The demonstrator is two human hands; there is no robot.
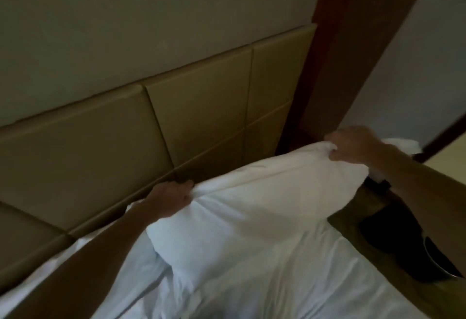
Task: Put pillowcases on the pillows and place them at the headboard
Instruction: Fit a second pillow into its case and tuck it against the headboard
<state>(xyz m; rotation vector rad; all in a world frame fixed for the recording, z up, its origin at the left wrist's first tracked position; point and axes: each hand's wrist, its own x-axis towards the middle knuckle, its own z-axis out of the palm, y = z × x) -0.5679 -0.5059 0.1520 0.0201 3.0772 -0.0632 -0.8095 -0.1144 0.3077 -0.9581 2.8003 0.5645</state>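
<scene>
One pillow [252,205], one headboard [100,142], one bed [290,288], and two hands: left hand [171,199], right hand [353,146].

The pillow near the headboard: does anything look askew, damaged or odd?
Nothing looks damaged. The pillow has its case bunched where the left hand and the right hand grip its far corners, and the bed sheet below it is wrinkled.

Padded headboard [156,122] just behind pillow [252,205]; open sheet [252,281] in front

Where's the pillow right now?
Head view, centre-right: the pillow sits on the bed close to the padded headboard, left hand and right hand gripping its far corners.
</scene>
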